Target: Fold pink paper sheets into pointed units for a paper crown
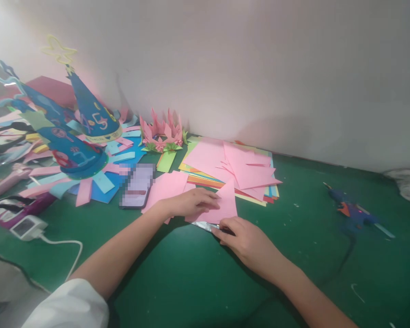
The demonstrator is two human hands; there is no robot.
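Note:
My left hand [196,201] lies flat on a pink paper sheet [228,202], its fingers stretched out over it. At the sheet's near edge, my right hand [242,234] is closed around the dark handle of a silver-bladed cutting tool [202,225]. The blade lies along the paper's lower edge, pointing left; whether it is a knife or scissors I cannot tell. More pink sheets [167,189] lie under and left of my left hand. A phone [138,186] rests beside them.
Behind my hands is a stack of coloured paper [208,155]. A pink paper crown [162,134] and blue cone hats [94,109] stand at the back left. A blue glue gun [357,214] lies right on the green table [198,282]. A white charger [28,228] trails a cable.

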